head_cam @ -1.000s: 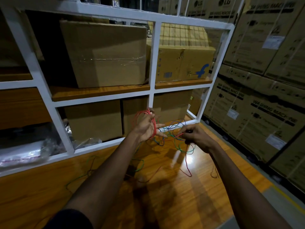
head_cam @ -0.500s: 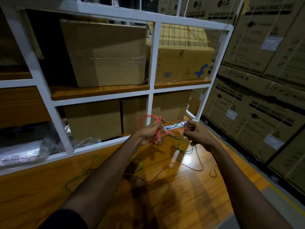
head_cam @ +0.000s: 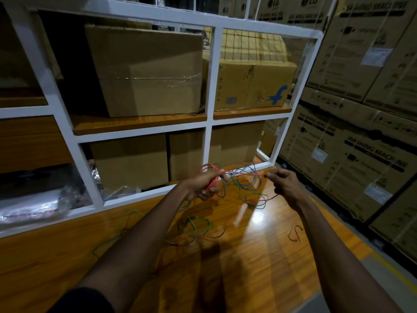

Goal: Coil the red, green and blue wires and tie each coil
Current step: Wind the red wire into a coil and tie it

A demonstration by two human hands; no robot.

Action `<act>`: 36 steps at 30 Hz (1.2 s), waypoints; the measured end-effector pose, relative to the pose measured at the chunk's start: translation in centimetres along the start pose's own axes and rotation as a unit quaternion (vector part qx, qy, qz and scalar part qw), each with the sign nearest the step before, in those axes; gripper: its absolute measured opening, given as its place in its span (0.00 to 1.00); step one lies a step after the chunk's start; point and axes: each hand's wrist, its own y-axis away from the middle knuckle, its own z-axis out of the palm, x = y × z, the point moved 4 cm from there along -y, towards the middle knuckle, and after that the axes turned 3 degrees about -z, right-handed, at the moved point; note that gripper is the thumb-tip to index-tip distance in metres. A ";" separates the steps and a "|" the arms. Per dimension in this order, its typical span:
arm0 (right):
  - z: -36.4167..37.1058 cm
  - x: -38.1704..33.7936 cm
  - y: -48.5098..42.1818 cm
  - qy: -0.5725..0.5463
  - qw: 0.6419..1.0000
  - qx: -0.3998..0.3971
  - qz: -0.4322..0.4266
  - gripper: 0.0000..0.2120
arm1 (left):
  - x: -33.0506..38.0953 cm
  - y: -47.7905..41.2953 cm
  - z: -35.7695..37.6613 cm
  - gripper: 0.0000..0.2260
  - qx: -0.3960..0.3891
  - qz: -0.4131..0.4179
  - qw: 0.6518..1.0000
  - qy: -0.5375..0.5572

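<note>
Loops of red wire point(head_cam: 212, 183) sit gripped in the left hand point(head_cam: 203, 186), right hand point(head_cam: 284, 184) pinches the strand stretched across; green wire point(head_cam: 195, 218) and blue wire point(head_cam: 244, 164) hang tangled between them, trailing onto the bench point(head_cam: 259, 256).

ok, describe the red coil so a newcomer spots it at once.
Start at the white shelf frame. In front of its bottom rail, over the wooden surface, is the left hand. The red coil is the bunch of loops it grips. The green wire and blue wire sprawl loose; only the red is gathered.
</note>
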 end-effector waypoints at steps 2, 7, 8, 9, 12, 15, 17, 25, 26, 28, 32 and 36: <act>0.6 -0.4 0.1 0.015 1.000 -0.019 -0.015 0.07 | -0.3 -0.6 0.1 0.13 0.028 0.000 1.000 -0.004; 1.0 -0.6 0.0 0.022 0.998 -0.058 -0.015 0.08 | -1.1 -1.0 -0.6 0.11 0.058 0.007 0.998 0.017; 1.0 -0.6 -0.1 0.027 0.998 -0.057 -0.015 0.08 | -1.3 -1.0 -0.7 0.12 0.051 -0.002 0.998 0.032; 1.1 -0.5 -0.2 0.028 0.998 -0.057 -0.017 0.07 | -1.6 -1.2 -0.8 0.13 0.036 -0.016 0.998 0.049; 1.4 0.0 -0.6 0.004 0.998 -0.067 -0.011 0.05 | -2.4 -1.2 -0.3 0.11 -0.047 -0.068 0.992 0.100; 1.7 0.4 -1.0 -0.025 0.996 -0.089 -0.010 0.11 | -3.3 -1.4 0.0 0.18 -0.062 -0.104 0.988 0.096; 1.7 0.5 -1.2 -0.013 0.995 -0.093 -0.016 0.13 | -3.5 -1.3 0.2 0.16 -0.042 -0.098 0.988 0.112; 1.7 1.9 -1.6 0.083 0.995 -0.054 -0.019 0.15 | -2.6 -1.4 0.2 0.14 -0.084 -0.059 0.969 0.225; 1.5 2.5 -1.6 0.076 0.996 -0.051 -0.004 0.13 | -2.2 -1.2 0.0 0.15 -0.091 -0.035 0.965 0.244; 0.9 3.9 -1.5 0.034 0.998 -0.048 0.028 0.13 | -0.7 -0.8 -0.7 0.15 -0.103 0.024 0.953 0.283; -0.1 5.9 -0.8 -0.109 0.989 0.004 0.098 0.10 | 2.1 0.3 -3.0 0.18 -0.081 0.126 0.931 0.333; -0.2 6.1 -0.4 -0.163 0.980 0.022 0.110 0.12 | 4.0 1.2 -4.2 0.16 -0.048 0.170 0.906 0.385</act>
